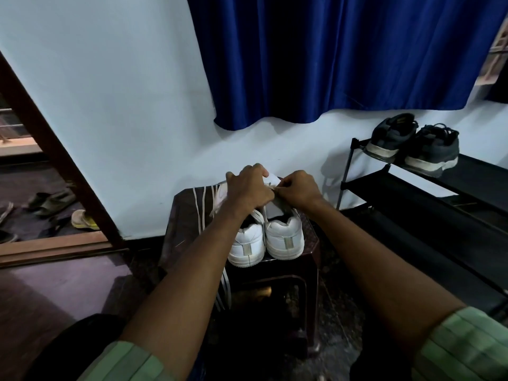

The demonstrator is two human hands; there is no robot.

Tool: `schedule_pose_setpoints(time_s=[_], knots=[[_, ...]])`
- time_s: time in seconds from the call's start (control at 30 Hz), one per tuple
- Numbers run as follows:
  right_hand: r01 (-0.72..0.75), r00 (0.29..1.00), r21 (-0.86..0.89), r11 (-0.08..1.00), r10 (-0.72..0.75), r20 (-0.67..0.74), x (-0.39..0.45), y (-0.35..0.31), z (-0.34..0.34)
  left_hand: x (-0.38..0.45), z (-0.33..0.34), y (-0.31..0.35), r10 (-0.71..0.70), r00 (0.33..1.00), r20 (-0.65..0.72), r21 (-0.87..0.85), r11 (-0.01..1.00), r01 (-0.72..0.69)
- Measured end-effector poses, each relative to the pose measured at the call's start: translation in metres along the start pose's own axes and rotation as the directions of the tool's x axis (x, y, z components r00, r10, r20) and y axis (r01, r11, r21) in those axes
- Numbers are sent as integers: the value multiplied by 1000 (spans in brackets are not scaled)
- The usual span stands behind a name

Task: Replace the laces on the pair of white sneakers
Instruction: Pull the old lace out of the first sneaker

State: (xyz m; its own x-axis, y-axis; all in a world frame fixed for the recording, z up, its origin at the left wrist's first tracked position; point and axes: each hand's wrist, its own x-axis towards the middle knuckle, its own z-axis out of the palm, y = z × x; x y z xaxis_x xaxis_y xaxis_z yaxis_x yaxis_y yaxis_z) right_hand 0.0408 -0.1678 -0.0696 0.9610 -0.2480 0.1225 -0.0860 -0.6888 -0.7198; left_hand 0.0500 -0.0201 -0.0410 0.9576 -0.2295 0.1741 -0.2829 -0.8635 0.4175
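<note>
Both hands (248,188) curled over sneakers (284,237)

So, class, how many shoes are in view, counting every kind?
At least 7: two white sneakers on the stool, two dark shoes on the rack, roughly three sandals beyond the doorway; others may be hidden.

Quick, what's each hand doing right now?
Left hand: fingers curled, gripping the right white sneaker near its front.
Right hand: pinching a lace on that sneaker.
</note>
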Motion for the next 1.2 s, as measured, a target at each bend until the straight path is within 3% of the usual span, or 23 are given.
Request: schedule_pose_setpoints(time_s=[0.07, 0.17, 0.3, 0.47, 0.67, 0.77, 0.8, 0.87, 0.93, 1.0, 1.03, 1.1, 1.13, 1.17, 1.2], knots=[[-16, 1000, 11, 1000, 16, -1, 4, 3, 0, 0, 2, -4, -40, 999, -1, -25, 999, 40], [-175, 985, 173, 969, 171, 37, 13, 12, 0, 2, -4, -7, -100, 994, 33, -77, 992, 102], [-264, 964, 363, 894, 233, 127, 17, 19, 5, 1, -2, -7, 11, 1000, -2, -69, 998, -11], [-275, 960, 453, 848, 212, 184, 10, 15, -3, 4, 9, -3, 227, 969, -93, 163, 964, -210], [-257, 965, 455, 852, 206, 160, 13, 16, 0, 10, 17, 8, 292, 952, -89, 417, 879, -231], [-251, 967, 432, 866, 206, 147, 12, 14, -2, 17, 23, 5, 249, 966, -67, 441, 876, -195], [-250, 967, 424, 870, 208, 144, 13, 14, -2, 17, 22, 4, 226, 972, -56, 343, 919, -194], [-259, 966, 418, 871, 222, 135, 15, 15, -1, 18, 18, 1, 130, 991, -31, -30, 991, -131], [-263, 965, 414, 871, 229, 130, 18, 17, 0, 18, 7, 3, -43, 999, 33, -485, 873, 54], [-271, 962, 416, 868, 236, 134, 20, 18, 2, 21, -2, 4, -166, 979, 114, -662, 722, 200], [-271, 962, 412, 870, 234, 138, 21, 19, 3, 23, -5, 3, -157, 980, 126, -627, 753, 201], [-262, 965, 383, 886, 231, 128, 21, 18, 6, 26, -1, -4, -107, 990, 95, -309, 942, 131], [-252, 968, 367, 896, 226, 113, 21, 18, 7, 26, 3, -6, -97, 993, 66, -153, 982, 106], [-238, 971, 353, 905, 217, 98, 21, 18, 8, 25, 7, -6, -80, 996, 40, -82, 993, 83], [-226, 974, 336, 914, 207, 92, 22, 19, 9, 23, 6, -4, -42, 999, 20, -115, 992, 44]])
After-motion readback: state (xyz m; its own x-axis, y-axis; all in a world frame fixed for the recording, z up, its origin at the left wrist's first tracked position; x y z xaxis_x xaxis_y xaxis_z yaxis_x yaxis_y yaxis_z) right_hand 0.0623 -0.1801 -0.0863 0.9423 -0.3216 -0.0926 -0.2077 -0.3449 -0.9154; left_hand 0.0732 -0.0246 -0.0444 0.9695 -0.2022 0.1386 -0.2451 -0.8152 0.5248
